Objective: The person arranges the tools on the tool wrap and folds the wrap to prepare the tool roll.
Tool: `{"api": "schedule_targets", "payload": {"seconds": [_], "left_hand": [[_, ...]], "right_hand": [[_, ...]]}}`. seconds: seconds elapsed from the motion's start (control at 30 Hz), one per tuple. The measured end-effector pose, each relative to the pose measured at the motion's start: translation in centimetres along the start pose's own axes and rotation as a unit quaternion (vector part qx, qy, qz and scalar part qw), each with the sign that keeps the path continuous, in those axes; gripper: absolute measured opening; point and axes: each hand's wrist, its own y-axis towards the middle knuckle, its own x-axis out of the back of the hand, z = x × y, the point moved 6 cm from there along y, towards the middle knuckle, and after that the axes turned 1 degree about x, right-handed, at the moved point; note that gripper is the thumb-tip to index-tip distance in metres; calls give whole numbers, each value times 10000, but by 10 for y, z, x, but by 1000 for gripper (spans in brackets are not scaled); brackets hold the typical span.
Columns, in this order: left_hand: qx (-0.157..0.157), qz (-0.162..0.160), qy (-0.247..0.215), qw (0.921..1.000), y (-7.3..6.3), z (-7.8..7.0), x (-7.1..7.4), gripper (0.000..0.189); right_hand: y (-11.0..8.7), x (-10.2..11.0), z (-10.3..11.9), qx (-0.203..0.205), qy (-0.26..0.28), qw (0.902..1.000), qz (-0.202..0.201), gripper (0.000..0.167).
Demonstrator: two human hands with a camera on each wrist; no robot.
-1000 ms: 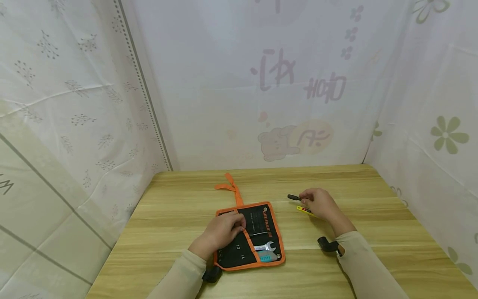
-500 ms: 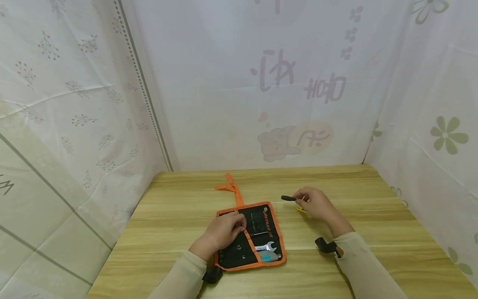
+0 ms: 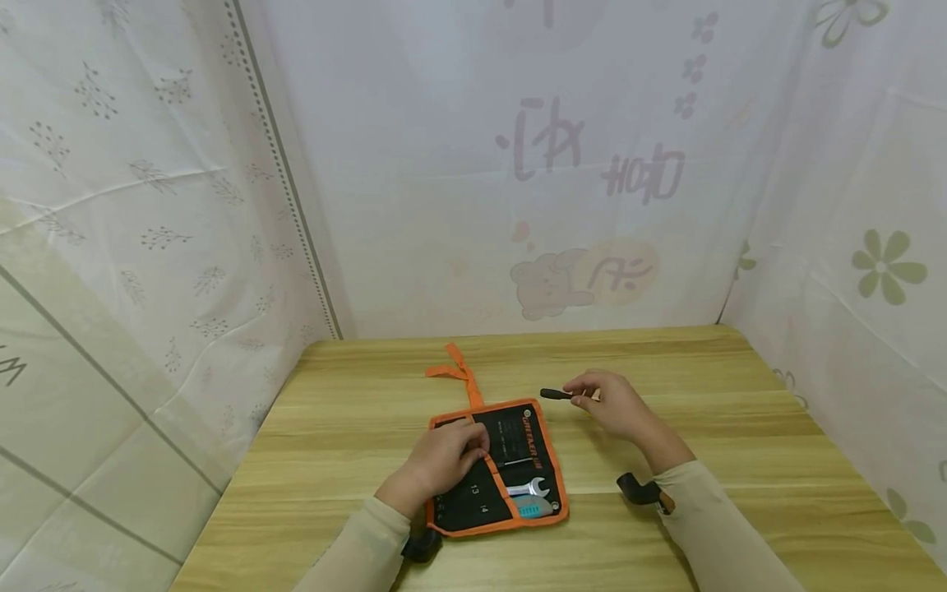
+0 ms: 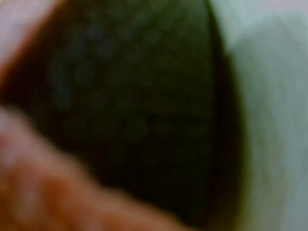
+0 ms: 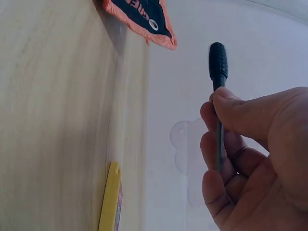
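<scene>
A black tool pouch with orange trim (image 3: 466,514) lies spread on the table. My left hand (image 3: 440,459) rests on it, thumb and curled fingers pinching the orange pocket edge near its upper end. The left wrist view is too dark and blurred to add detail. To the right of the pouch, my right hand (image 3: 612,404) pinches a screwdriver (image 5: 218,60) by its thin shaft, just below the black handle. That handle points left toward the pouch. In the right wrist view the shaft's lower end lies in front of the curled fingers.
From the pouch's pocket stick out an open-end wrench (image 3: 531,487), a grey and teal tool (image 3: 533,507) and a thin metal shaft (image 3: 515,463). An orange tie strap (image 3: 473,390) runs toward the back. A flat yellow tool (image 5: 111,197) lies below the right hand. Patterned cloth walls surround the wooden table.
My right hand has moved left with the screwdriver, closer to the pouch and away from the yellow tool, which the hand now hides in the head view. My left hand stays put.
</scene>
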Motion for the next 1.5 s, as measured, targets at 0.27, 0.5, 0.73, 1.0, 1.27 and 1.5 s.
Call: {"api": "schedule_targets", "payload": {"seconds": [0.27,0.5,0.73,1.0,1.27,1.5], "left_hand": [[13,48,-23,10000,0,-1,0,11],[-2,-18,-43,10000,1,-2,0,13],[-20,-76,-18,10000,1,-3,-1,13],[7,-79,24,10000,1,-5,-1,15],[-33,-75,-16,10000,2,-7,-1,13],[-38,-99,-33,9999,2,-9,-1,14]], "right_hand": [[0,-8,7,75,-194,9996,168,16],[0,-16,21,401,-308,9981,356,16],[-2,-24,20,455,-375,9970,502,15],[-3,-30,22,577,-317,9963,549,16],[-5,-39,29,613,-378,9947,734,14],[-5,-44,31,652,-389,9934,860,13]]}}
